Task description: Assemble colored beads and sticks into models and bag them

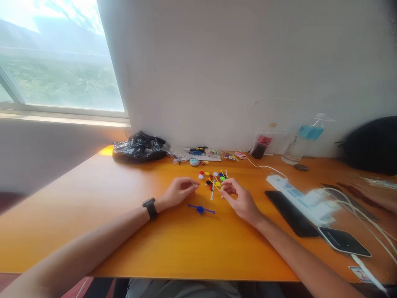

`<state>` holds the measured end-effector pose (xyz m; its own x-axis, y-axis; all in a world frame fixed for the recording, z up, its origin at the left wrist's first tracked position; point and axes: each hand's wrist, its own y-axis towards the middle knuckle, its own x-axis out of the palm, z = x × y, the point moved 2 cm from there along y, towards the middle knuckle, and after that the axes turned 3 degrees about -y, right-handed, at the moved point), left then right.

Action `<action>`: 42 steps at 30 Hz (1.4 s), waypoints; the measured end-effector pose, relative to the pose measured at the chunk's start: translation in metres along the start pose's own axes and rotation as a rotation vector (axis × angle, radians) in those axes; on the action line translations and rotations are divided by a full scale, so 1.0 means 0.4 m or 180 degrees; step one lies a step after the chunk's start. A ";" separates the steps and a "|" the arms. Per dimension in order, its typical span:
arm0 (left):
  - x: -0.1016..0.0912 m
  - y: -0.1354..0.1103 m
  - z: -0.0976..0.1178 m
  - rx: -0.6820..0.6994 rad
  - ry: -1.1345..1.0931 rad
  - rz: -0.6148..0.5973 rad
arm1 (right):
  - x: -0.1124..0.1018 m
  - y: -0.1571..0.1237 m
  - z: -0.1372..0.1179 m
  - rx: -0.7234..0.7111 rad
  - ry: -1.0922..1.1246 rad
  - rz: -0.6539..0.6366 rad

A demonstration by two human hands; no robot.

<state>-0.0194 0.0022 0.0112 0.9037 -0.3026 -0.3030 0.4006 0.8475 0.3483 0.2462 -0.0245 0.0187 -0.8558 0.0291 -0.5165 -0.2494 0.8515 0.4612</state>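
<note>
My left hand point(182, 192), with a dark watch point(150, 208) on its wrist, is closed in a pinch above the table. A speck of green shows at its fingertips, too small to name. My right hand point(241, 200) pinches the near end of a thin yellow plastic stick point(217, 183). Behind and between the hands lies a loose group of small plastic pieces: a red disc point(202, 174), a yellow disc point(207, 174), a black disc point(208, 182), a white stick point(212, 194) and others. Closer to me, a blue disc point(200, 210) sits on a blue forked stick, untouched.
Along the wall stand a black plastic bag point(139, 147), a small round tin point(194, 162), several packets and a clear bottle point(291, 151). At right are a white power strip point(291, 193) with cables, a black phone point(290, 213), a white-edged device point(344, 241) and another person's hand point(369, 192).
</note>
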 end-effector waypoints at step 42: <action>0.015 0.001 0.000 0.0081 0.0093 -0.0325 | 0.150 0.053 -0.016 -0.0357 0.0122 -0.0214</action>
<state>-0.0139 0.0009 0.0096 0.8532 -0.3738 -0.3637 0.4945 0.8014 0.3365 0.1867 -0.0079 0.0021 -0.8515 -0.0480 -0.5221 -0.3542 0.7868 0.5054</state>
